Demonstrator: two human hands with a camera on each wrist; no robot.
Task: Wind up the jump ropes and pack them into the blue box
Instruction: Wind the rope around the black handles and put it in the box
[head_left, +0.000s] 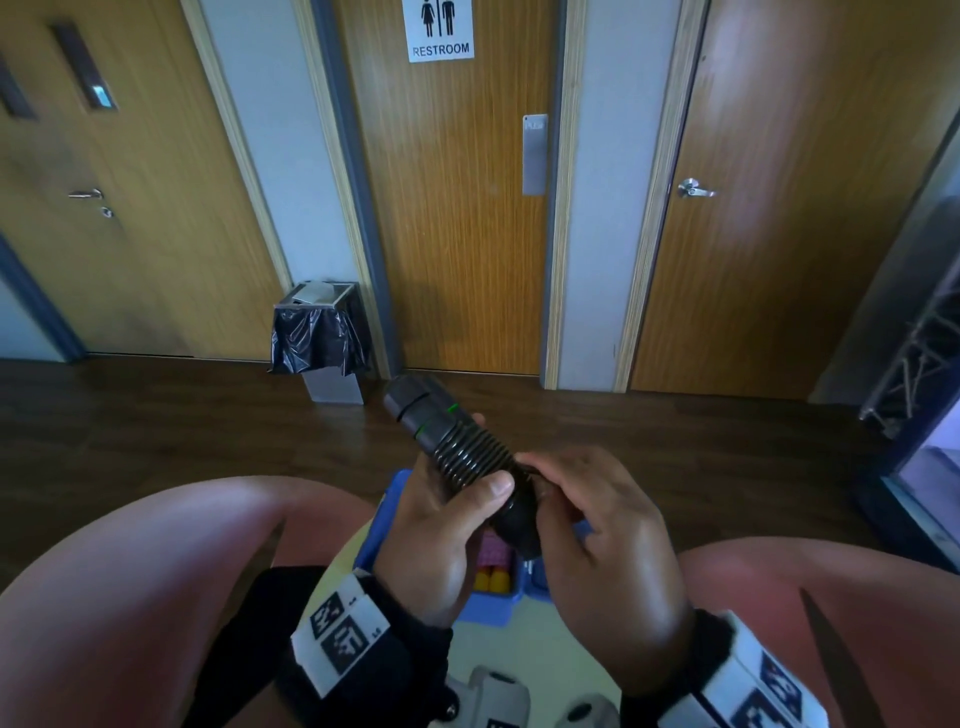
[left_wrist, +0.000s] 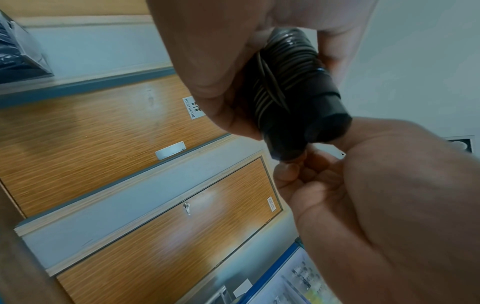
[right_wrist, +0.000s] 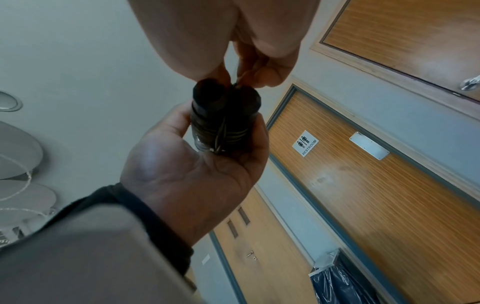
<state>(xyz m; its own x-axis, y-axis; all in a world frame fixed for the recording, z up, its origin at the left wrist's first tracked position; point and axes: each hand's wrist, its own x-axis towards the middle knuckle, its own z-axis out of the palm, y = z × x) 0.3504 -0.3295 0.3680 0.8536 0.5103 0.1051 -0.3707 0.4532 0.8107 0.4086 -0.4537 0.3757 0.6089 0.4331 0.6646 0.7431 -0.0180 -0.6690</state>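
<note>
A black jump rope (head_left: 457, 441) has its two handles side by side with thin cord wound tightly round them. My left hand (head_left: 452, 519) grips this bundle from the left, thumb across the coils, and holds it tilted above the blue box (head_left: 387, 514). My right hand (head_left: 571, 499) pinches the loose cord at the bundle's lower end. In the left wrist view the jump rope (left_wrist: 293, 88) sits in the left hand (left_wrist: 207, 51), with the right hand (left_wrist: 363, 195) below. The right wrist view shows the jump rope (right_wrist: 223, 117), the left hand (right_wrist: 192, 170) and the right hand (right_wrist: 246, 30).
The blue box stands on a pale round table (head_left: 524, 654) between my knees (head_left: 130, 597) and holds pink and yellow items (head_left: 491, 564). A bin with a black bag (head_left: 319, 338) stands by the restroom door (head_left: 452, 208). A metal truss (head_left: 914, 364) is at right.
</note>
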